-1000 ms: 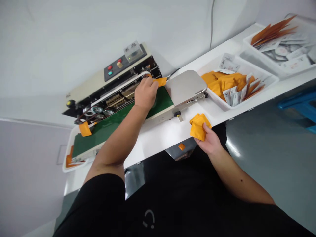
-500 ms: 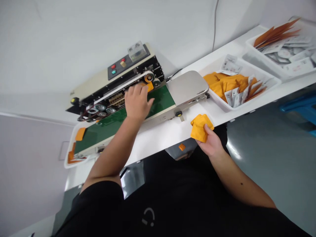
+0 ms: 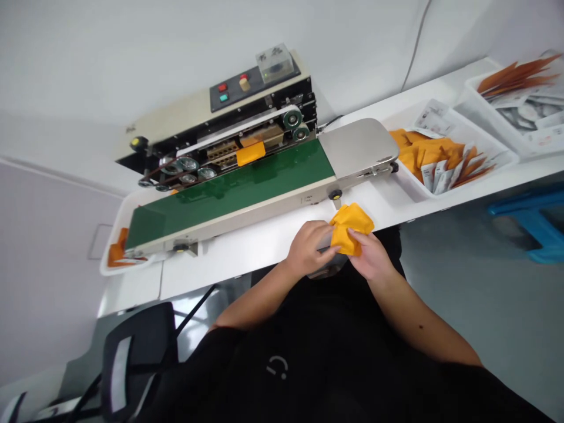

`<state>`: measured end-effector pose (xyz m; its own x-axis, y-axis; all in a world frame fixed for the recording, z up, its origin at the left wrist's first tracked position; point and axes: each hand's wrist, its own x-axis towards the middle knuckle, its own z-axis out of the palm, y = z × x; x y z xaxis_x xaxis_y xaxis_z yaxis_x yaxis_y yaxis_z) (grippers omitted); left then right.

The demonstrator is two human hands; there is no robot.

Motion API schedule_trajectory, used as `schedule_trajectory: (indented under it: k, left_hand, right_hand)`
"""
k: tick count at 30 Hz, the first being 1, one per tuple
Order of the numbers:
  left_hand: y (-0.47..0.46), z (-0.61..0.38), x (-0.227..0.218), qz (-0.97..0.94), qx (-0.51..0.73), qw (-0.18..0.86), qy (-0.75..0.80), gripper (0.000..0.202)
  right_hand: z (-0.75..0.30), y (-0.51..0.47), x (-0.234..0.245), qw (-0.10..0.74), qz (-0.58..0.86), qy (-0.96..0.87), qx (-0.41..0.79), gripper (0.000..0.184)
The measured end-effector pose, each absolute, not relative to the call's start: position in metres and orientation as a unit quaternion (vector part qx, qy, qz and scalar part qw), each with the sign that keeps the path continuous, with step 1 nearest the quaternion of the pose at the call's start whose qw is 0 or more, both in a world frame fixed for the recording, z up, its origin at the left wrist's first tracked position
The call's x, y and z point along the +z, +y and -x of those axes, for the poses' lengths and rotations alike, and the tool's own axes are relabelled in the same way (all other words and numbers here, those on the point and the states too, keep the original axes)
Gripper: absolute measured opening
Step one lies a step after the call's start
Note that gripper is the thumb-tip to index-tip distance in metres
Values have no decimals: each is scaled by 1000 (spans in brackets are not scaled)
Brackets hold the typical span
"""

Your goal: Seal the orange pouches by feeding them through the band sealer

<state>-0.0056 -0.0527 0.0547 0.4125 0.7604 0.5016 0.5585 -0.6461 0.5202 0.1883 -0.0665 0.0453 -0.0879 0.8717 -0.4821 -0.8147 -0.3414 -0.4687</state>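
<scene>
Both my hands meet at the near edge of the white table [image 3: 264, 247]. My right hand [image 3: 372, 258] grips a small stack of orange pouches [image 3: 350, 226], and my left hand [image 3: 308, 249] pinches the same stack from the left. Behind them runs a band sealer [image 3: 238, 117] with a green conveyor belt [image 3: 229, 191]. One orange pouch [image 3: 250, 154] rides upright along the sealing rail above the belt. A steel feed plate [image 3: 356, 150] sits at the belt's right end.
A white bin [image 3: 458, 176] of orange and white pouches stands right of the sealer, a second bin [image 3: 520, 106] beyond it. A white tray [image 3: 118, 258] at the belt's left end holds sealed orange pouches. A dark chair [image 3: 132, 352] is at lower left, a blue stool [image 3: 533, 223] at right.
My left hand has left the sealer's rail and come back to the stack in my right hand. The pouch it fed has travelled left along the rail. The view has shifted.
</scene>
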Motion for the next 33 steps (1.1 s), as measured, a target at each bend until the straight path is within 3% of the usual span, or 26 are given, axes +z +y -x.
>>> schedule_trajectory:
  k: [6,11,17,33]
  left_hand:
    - [-49,-3,40,-913,308,62,259,60]
    - [-51,3,29,-914,301,49,268,43]
    - [-54,11,24,-908,306,71,276,31]
    - [-59,15,19,-895,344,58,278,32]
  right_hand:
    - [-181,-66,45,577,344,-34,740,27]
    - [-182,-65,39,564,340,-26,752,23]
    - [-180,-64,38,536,340,-10,773,26]
    - [-177,-65,31,516,341,-10,786,33]
